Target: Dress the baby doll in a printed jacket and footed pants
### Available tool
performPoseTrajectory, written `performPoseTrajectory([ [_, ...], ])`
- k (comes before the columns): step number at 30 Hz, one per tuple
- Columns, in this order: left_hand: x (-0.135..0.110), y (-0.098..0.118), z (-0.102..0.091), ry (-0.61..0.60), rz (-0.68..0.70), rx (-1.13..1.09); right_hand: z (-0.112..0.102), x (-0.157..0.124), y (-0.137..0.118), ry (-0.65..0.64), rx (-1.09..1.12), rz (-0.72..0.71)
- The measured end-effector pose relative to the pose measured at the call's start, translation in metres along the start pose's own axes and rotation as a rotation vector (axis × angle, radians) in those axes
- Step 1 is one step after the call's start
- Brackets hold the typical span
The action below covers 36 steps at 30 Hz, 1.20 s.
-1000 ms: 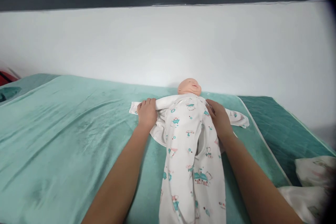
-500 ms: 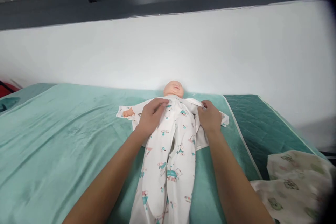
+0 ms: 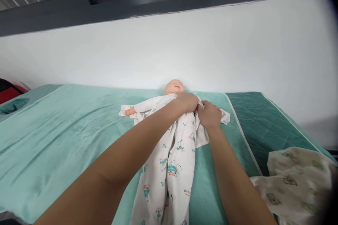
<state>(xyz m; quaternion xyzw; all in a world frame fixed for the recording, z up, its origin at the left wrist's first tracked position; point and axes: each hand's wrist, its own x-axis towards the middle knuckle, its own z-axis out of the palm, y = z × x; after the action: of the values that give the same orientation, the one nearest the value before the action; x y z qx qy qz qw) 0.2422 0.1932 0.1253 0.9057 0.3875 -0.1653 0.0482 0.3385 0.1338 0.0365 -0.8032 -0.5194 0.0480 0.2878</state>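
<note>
A baby doll (image 3: pixel 174 87) lies on its back with its head near the wall. Over its body spreads a white printed baby romper (image 3: pixel 171 170), legs stretched toward me. Beneath it, a white baby top (image 3: pixel 202 137) shows at the side, and one doll hand (image 3: pixel 130 111) rests on a printed sleeve. Reaching across the doll's chest, my left hand (image 3: pixel 188 102) is closed on the romper's upper edge at the right; its fingertips are partly hidden. Right beside it, my right hand (image 3: pixel 210 114) pinches the cloth by the doll's arm on the right.
A light green cover (image 3: pixel 79 126) lies under the doll, with a darker green quilted surface (image 3: pixel 266 123) to its right. Crumpled printed cloth (image 3: pixel 290 182) lies at lower right. Behind stands a white wall (image 3: pixel 158 52) below a dark window frame (image 3: pixel 148 0). Something red (image 3: pixel 10 95) sits far left.
My left hand has moved right, from the left side of the romper's top across the doll's chest to beside my right hand. My right hand has stayed nearly in place.
</note>
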Motion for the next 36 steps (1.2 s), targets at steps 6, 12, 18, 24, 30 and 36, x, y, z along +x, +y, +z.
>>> performPoseTrajectory([
  [6,0.016,0.003,0.009,-0.070,0.062,0.047,-0.002,0.002,0.000,-0.061,0.027,-0.015],
  [12,0.020,0.004,0.014,0.030,0.049,0.106,-0.005,0.002,0.001,-0.066,0.015,-0.050],
  [18,0.006,-0.012,0.006,0.029,0.092,0.148,-0.006,0.008,0.013,-0.071,0.167,0.062],
  [24,0.017,-0.007,0.018,0.002,0.133,0.166,-0.006,0.010,0.009,-0.097,0.151,0.136],
  [30,0.036,0.002,0.029,0.022,0.179,0.191,-0.003,0.013,0.012,-0.115,0.149,0.145],
  [36,0.024,-0.005,0.022,0.070,0.157,0.185,-0.002,0.013,0.017,-0.069,0.333,0.106],
])
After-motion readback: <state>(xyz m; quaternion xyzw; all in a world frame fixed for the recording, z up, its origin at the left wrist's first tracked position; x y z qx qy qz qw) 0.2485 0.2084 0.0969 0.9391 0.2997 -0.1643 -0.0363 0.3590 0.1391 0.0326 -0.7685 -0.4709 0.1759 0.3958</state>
